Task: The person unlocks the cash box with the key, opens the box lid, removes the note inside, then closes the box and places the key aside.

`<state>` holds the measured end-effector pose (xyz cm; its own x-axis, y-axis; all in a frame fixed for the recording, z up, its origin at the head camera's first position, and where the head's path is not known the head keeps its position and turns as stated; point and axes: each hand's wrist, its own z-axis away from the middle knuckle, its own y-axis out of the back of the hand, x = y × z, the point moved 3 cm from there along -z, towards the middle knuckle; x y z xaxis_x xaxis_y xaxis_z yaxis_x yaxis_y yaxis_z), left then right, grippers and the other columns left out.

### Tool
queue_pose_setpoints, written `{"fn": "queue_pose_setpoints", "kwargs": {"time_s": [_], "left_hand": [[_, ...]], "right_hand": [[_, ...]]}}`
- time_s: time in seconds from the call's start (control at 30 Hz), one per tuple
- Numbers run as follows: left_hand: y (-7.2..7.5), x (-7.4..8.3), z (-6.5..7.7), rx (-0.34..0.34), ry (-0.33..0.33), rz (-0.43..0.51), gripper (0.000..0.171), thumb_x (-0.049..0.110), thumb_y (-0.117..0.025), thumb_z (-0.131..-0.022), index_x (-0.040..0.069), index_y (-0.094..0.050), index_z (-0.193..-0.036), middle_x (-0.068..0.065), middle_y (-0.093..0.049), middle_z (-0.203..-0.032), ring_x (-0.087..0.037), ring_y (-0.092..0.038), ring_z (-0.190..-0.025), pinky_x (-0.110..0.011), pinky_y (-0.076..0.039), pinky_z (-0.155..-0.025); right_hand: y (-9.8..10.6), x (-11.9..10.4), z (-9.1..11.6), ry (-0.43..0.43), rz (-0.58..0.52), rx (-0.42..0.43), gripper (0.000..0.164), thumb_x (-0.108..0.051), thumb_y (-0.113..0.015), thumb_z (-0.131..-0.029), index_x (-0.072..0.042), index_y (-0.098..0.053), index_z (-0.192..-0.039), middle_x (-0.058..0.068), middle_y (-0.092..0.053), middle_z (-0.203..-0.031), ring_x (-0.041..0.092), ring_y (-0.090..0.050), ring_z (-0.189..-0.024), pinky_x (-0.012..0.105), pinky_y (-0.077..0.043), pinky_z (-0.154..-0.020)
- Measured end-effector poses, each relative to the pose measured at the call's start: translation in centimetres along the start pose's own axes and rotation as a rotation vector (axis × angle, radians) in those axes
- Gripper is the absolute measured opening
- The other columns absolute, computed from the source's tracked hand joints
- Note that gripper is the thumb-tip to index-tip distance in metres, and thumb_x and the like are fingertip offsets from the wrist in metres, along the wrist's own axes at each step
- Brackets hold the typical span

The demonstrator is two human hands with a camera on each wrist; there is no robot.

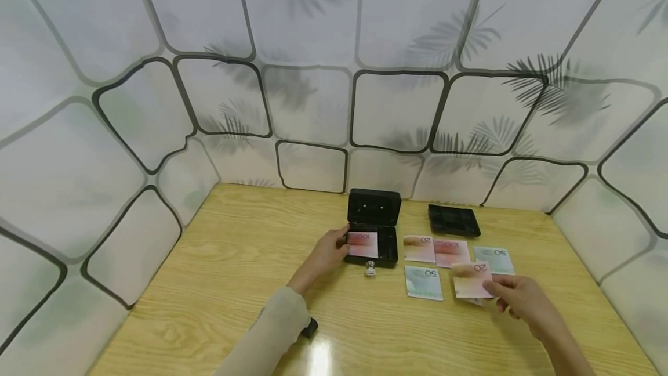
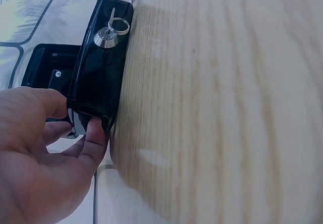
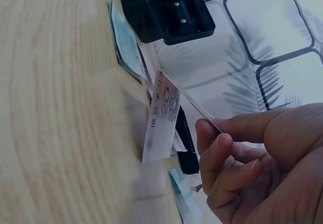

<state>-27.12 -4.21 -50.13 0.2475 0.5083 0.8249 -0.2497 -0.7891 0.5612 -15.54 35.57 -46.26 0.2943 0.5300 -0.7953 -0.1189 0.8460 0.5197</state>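
A black cash box [image 1: 371, 261] stands with its lid up, a folded pink 100 banknote [image 1: 363, 243] lying in its left part. My left hand [image 1: 329, 250] grips the box's left end, fingers curled about its corner in the left wrist view. A key with a ring [image 2: 117, 26] sits in the front lock. My right hand [image 1: 524, 302] pinches a folded 20 banknote [image 1: 468, 284] between thumb and fingers, raised over the table. Beneath that note, another pinkish note [image 1: 476, 302] is mostly hidden. In the right wrist view the held banknote [image 3: 160, 120] hangs half unfolded.
Right of the box lie a folded 20 note [image 1: 419, 248], a pink 100 note [image 1: 450, 251] and two green 50 notes, one nearer me [image 1: 424, 283], one farther right [image 1: 496, 259]. A black tray [image 1: 453, 221] rests behind them. Patterned fabric walls [image 1: 313, 109] enclose the wooden table [image 1: 250, 231].
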Motion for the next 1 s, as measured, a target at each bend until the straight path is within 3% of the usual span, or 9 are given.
{"fn": "queue_pose_setpoints", "kwargs": {"time_s": [0.3, 0.63, 0.87, 1.0], "left_hand": [[0.1, 0.1, 0.1, -0.004, 0.014, 0.028, 0.056, 0.002, -0.059, -0.1, -0.005, -0.043, -0.154, -0.031, -0.051, -0.145, -0.041, -0.047, -0.137, -0.053, -0.037, -0.113], [0.0, 0.0, 0.2, 0.005, 0.009, 0.022, 0.056, 0.002, -0.06, -0.1, -0.005, -0.045, -0.153, -0.031, -0.052, -0.144, -0.041, -0.047, -0.137, -0.053, -0.037, -0.114], [0.0, 0.1, 0.2, 0.006, 0.01, 0.012, 0.055, 0.003, -0.059, -0.1, -0.005, -0.044, -0.153, -0.03, -0.052, -0.144, -0.041, -0.047, -0.137, -0.053, -0.038, -0.113], [0.0, 0.1, 0.2, 0.011, 0.005, 0.018, 0.055, 0.003, -0.059, -0.1, -0.006, -0.045, -0.152, -0.031, -0.053, -0.143, -0.04, -0.048, -0.136, -0.053, -0.038, -0.113]], "right_hand": [[-1.3, 0.8, -0.5, 0.031, 0.007, -0.008, 0.025, -0.015, -0.063, -0.103, 0.009, -0.069, -0.104, 0.002, -0.058, -0.067, 0.01, -0.051, -0.059, 0.022, -0.038, -0.05], [-2.2, 1.6, -1.2, 0.009, 0.004, 0.006, 0.02, -0.013, -0.064, -0.102, 0.006, -0.069, -0.099, 0.003, -0.057, -0.063, 0.01, -0.046, -0.055, 0.022, -0.037, -0.048], [-2.4, 2.2, -1.7, 0.038, 0.16, 0.1, 0.022, -0.019, -0.069, -0.098, -0.002, -0.07, -0.084, 0.0, -0.057, -0.061, 0.012, -0.048, -0.056, 0.024, -0.039, -0.051], [-2.6, 2.1, -1.7, 0.041, 0.216, 0.139, 0.022, -0.021, -0.071, -0.097, -0.003, -0.072, -0.085, -0.003, -0.059, -0.064, 0.014, -0.052, -0.06, 0.026, -0.041, -0.055]]}}
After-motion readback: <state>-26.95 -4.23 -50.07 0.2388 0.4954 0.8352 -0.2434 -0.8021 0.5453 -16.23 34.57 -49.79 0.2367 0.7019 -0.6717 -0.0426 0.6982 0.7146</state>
